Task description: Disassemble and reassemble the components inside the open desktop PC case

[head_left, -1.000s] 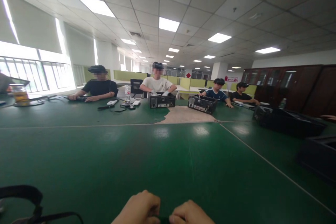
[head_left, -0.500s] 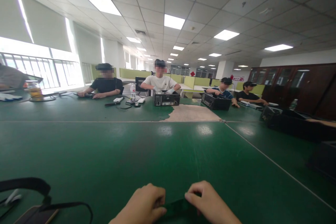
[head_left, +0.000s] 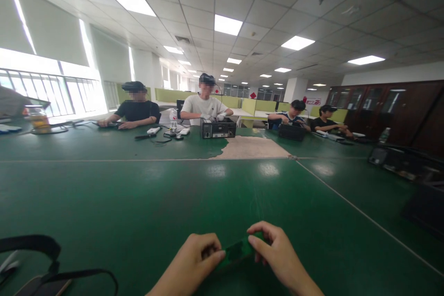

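Near the bottom edge of the view, a small green circuit board (head_left: 236, 253) with dark patches, shaped like a memory module, is held up off the green table (head_left: 145, 203). My left hand (head_left: 197, 259) is closed, pinching the left end of the board between thumb and bent fingers. At its right end, the thumb and forefinger of my right hand (head_left: 277, 254) close around the edge. The board spans the gap between both hands, tilted slightly up to the right. Its ends are partly hidden by my fingers.
A black strap (head_left: 34, 245) and a dark flat thing (head_left: 45, 286) lie at the lower left. Across the table, several people sit; one in a white shirt works at an open computer case (head_left: 218, 129). Another dark computer case (head_left: 402, 162) stands on the right. A jar (head_left: 37, 118) stands far left.
Both hands have lifted slightly, and the board has turned so its green face shows. My right fingers have spread a little. Across the table, the right-hand person's computer case has turned.
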`<move>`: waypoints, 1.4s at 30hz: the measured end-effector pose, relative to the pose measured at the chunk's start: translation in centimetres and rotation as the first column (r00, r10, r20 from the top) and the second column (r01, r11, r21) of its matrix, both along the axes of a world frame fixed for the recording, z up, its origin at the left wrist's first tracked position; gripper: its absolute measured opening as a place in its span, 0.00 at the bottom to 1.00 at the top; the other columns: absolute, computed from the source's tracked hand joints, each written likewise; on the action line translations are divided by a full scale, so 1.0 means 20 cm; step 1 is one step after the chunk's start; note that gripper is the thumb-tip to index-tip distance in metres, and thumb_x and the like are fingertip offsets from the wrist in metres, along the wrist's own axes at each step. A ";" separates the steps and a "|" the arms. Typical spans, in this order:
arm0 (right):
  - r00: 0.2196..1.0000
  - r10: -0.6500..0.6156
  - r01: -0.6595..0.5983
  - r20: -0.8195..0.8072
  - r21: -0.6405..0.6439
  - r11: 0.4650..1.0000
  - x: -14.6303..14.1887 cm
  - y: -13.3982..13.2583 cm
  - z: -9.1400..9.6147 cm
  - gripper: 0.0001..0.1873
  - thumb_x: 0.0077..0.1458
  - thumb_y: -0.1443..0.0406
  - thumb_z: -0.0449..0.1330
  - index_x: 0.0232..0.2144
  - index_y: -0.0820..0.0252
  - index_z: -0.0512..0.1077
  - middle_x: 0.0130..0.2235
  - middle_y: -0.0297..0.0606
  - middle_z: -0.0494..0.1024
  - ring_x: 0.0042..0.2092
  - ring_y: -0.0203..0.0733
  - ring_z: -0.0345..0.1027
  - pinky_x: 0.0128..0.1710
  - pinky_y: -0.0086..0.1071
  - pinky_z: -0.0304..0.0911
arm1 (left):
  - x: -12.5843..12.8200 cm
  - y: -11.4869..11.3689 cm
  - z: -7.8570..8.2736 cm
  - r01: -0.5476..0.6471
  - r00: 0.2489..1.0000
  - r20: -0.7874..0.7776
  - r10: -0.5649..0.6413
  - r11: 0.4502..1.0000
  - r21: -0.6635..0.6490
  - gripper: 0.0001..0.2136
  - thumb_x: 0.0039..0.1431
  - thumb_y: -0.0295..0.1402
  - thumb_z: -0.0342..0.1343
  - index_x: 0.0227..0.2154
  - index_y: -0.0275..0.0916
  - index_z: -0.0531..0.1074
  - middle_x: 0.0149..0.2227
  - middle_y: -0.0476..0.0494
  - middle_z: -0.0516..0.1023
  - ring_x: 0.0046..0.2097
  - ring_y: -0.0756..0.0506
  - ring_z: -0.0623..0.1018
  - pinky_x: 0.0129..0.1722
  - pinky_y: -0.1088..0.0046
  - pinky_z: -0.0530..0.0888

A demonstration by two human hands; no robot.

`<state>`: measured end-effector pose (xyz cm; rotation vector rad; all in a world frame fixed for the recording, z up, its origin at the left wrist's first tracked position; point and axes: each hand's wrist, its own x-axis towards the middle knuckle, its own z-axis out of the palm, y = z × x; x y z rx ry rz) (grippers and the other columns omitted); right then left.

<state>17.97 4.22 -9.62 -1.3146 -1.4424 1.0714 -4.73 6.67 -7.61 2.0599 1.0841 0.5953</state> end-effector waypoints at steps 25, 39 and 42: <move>0.997 0.054 -0.049 0.058 -0.090 0.995 0.04 0.02 0.00 0.10 0.46 0.61 0.60 0.26 0.60 0.64 0.24 0.31 0.72 0.24 0.34 0.66 0.22 0.26 0.53 | -0.02 0.03 0.00 -0.144 0.986 -0.063 0.153 0.981 0.132 0.11 0.58 0.39 0.50 0.30 0.38 0.74 0.26 0.50 0.72 0.29 0.50 0.68 0.30 0.76 0.61; 0.763 0.402 -0.348 0.506 -0.202 0.915 -0.07 -0.09 -0.03 0.10 0.53 0.59 0.55 0.29 0.55 0.75 0.31 0.31 0.74 0.36 0.38 0.65 0.34 0.27 0.56 | 0.03 -0.03 -0.02 0.042 0.984 -0.175 -0.017 0.989 0.140 0.06 0.54 0.36 0.57 0.29 0.41 0.76 0.29 0.51 0.76 0.32 0.50 0.71 0.33 0.77 0.62; 0.762 0.324 -0.293 0.561 -0.147 0.945 -0.12 -0.10 0.02 0.09 0.52 0.63 0.54 0.30 0.55 0.75 0.33 0.34 0.76 0.38 0.40 0.66 0.36 0.29 0.57 | 0.00 -0.03 0.02 0.057 0.990 -0.131 -0.045 0.995 0.084 0.06 0.52 0.36 0.59 0.28 0.40 0.76 0.29 0.52 0.76 0.32 0.51 0.72 0.33 0.78 0.63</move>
